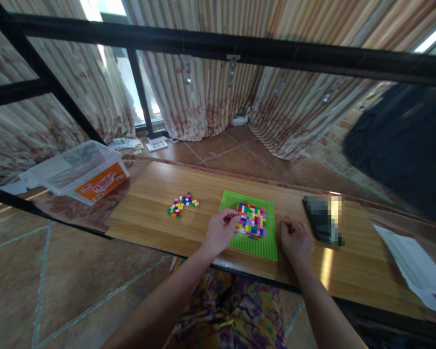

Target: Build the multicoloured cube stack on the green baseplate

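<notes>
Left hand (220, 231): fingers curling inward, tips pinching at the left edge of the multicoloured brick block (252, 219); whether a single brick is being gripped cannot be told.

Right hand (296, 240): resting on the wooden table (160, 228), fingers loosely clenched, grasping nothing visible, just right of the green baseplate (269, 245).

Brick block: sitting on the baseplate, between the two sets of fingers.

Loose bricks (181, 204): lying scattered well left of the left fingers.

Clear plastic bin (78, 169): standing far left, orange label showing; contents unclear.

Dark pouch (319, 218): lying just beyond the right fingers.

Paper sheet (414, 266): lying far right.
</notes>
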Demonstrator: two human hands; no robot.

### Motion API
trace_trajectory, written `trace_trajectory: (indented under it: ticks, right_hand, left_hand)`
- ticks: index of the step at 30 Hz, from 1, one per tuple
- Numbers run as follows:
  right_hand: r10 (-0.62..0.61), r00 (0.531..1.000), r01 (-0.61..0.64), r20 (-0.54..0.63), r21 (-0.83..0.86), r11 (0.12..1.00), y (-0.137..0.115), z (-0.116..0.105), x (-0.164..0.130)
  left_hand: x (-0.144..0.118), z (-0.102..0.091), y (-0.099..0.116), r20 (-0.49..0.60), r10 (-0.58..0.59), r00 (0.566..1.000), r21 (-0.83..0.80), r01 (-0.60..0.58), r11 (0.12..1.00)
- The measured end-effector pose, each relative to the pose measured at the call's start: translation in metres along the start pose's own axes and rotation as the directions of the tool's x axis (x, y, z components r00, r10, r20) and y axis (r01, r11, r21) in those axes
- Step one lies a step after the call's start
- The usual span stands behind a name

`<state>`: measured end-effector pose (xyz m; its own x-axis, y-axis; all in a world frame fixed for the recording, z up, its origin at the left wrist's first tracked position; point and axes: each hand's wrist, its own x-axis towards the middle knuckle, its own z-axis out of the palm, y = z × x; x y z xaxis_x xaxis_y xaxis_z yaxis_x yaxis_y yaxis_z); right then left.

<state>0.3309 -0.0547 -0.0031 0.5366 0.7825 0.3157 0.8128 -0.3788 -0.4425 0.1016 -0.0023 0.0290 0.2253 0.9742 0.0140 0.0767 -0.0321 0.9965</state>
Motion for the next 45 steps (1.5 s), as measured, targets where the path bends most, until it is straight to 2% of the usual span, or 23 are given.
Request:
trace_trajectory:
  ticks: [8,15,19,22,24,26,30,33,38,45]
  right_hand:
    - [-0.019,1.0,0.019,-0.007,-0.004,1.0,-0.001,-0.001,0.0]
    - [-0.02,1.0,0.02,-0.01,-0.005,1.0,0.0,0.001,0.0]
    - [-0.014,1.0,0.014,0.008,-0.012,1.0,0.002,0.001,0.0]
    - [-0.027,1.0,0.027,-0.001,-0.019,0.999,0.003,0.001,0.0]
    - [-0.044,0.999,0.043,-0.008,-0.018,0.999,0.004,0.002,0.001]
    - [-0.053,0.999,0.053,-0.012,-0.012,0.999,0.005,0.002,0.001]
    - [-0.05,0.999,0.05,-0.014,-0.022,0.999,0.005,0.002,0.0]
    - [-0.06,0.998,0.059,-0.017,-0.031,0.998,0.005,0.002,0.0]
    - [-0.062,0.998,0.061,-0.018,-0.038,0.997,0.004,0.001,0.0]
    - [-0.061,0.998,0.061,-0.013,-0.034,0.998,0.005,0.001,0.0]
  left_hand:
    - [0.0,0.002,0.006,-0.043,0.007,0.999,0.04,-0.005,0.999]
    - [0.004,0.004,0.001,-0.048,-0.002,0.999,0.04,0.004,0.999]
    - [0.001,-0.002,0.003,-0.073,0.009,0.997,0.044,-0.006,0.999]
    - [-0.005,-0.019,0.004,-0.115,0.058,0.992,0.078,-0.05,0.996]
    - [-0.01,-0.039,0.001,-0.133,0.099,0.986,0.135,-0.081,0.988]
    - [-0.016,-0.064,-0.005,-0.208,0.136,0.969,0.249,-0.082,0.965]
    - [-0.029,-0.117,-0.017,-0.34,0.25,0.907,0.532,-0.034,0.846]
    - [-0.038,-0.141,-0.021,-0.339,0.246,0.908,0.659,0.043,0.751]
    - [-0.039,-0.147,-0.021,-0.278,0.248,0.928,0.771,0.061,0.634]
    - [-0.033,-0.144,-0.027,-0.133,0.272,0.953,0.835,-0.039,0.548]
